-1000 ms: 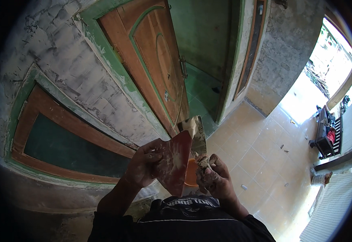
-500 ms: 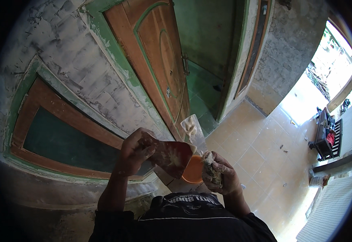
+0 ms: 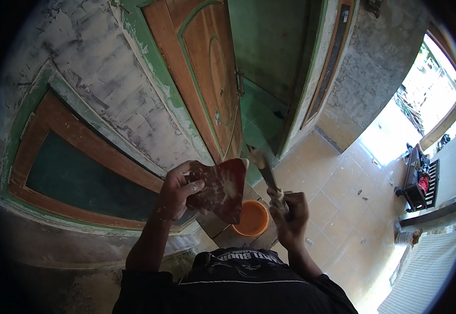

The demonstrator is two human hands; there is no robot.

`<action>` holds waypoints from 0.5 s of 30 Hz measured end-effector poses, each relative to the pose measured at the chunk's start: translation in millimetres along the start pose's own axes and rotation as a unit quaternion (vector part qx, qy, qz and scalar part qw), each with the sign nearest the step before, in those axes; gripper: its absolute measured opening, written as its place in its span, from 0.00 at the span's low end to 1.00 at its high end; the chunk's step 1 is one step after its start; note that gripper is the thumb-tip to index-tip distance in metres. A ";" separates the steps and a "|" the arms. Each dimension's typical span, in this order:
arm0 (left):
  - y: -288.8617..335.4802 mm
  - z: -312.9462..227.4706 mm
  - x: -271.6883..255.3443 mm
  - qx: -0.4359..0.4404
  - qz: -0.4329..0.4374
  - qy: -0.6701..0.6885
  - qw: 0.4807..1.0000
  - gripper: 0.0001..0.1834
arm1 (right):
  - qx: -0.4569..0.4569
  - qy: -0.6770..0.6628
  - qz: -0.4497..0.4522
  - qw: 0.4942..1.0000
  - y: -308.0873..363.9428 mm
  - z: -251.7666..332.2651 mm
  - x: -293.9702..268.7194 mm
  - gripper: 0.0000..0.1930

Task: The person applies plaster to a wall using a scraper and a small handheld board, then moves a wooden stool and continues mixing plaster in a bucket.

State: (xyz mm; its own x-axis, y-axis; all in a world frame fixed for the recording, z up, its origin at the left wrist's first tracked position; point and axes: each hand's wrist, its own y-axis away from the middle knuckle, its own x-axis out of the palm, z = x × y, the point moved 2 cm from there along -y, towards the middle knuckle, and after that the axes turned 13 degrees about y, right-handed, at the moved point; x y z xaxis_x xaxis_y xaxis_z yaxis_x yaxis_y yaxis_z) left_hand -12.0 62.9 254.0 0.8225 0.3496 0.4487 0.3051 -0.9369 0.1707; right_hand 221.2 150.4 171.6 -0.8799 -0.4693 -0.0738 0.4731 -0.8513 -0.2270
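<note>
My left hand (image 3: 178, 191) is closed on the edge of a dark red putty spreader (image 3: 220, 191). Pale putty smears its flat face, and a light dab sits at its upper corner. Across from it, my right hand (image 3: 291, 220) grips the handle of a putty knife (image 3: 263, 168), its blade pointing up and away, seen nearly edge-on. Whitish putty cakes the lower blade and handle near my fingers. The two tools are apart. Below and between my hands stands an orange bucket (image 3: 266, 220), partly covered by the spreader.
On the left, a wall (image 3: 107, 78) patched with white filler surrounds a wood-framed window (image 3: 81, 172). A brown wooden door (image 3: 196, 68) stands ajar ahead. Tiled floor (image 3: 338, 193) stretches right to a dark bench (image 3: 419, 178) with things on it, near a bright opening.
The putty knife has turned from showing its broad putty-covered blade to nearly edge-on, and my right hand has rotated with it. The spreader has risen and tilted, uncovering more of the bucket.
</note>
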 end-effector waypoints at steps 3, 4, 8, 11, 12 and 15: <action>-0.7 7.1 4.9 -0.030 0.029 0.070 0.997 0.13 | -0.172 0.209 -0.127 0.954 -9.8 1.7 14.8 0.21; -0.9 8.5 5.1 -0.032 0.030 0.103 0.994 0.14 | -0.174 0.211 -0.123 0.954 -11.2 -4.3 14.4 0.21; -1.2 -3.4 -11.2 -0.020 0.057 0.131 0.990 0.12 | -0.294 0.324 -0.170 0.883 -5.4 -17.8 6.3 0.20; 3.0 -16.7 -27.8 0.009 0.153 0.220 0.963 0.13 | -0.208 0.331 -0.162 0.906 1.2 -28.6 0.9 0.15; 3.5 -16.6 -26.8 0.007 0.152 0.222 0.963 0.13 | -0.206 0.332 -0.162 0.906 5.6 -26.3 1.8 0.15; 3.9 -13.8 -21.9 0.130 -0.007 0.126 0.983 0.11 | -0.014 0.106 -0.023 0.994 12.4 -28.1 -8.2 0.09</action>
State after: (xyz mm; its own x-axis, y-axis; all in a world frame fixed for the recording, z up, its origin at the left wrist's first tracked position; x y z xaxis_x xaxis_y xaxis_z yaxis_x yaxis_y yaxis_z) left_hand -35.4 51.6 257.0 0.6825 0.3225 0.6558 0.4558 -0.8893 -0.0370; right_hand 233.0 150.3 142.0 -0.8919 -0.3668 -0.2646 0.4325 -0.8629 -0.2615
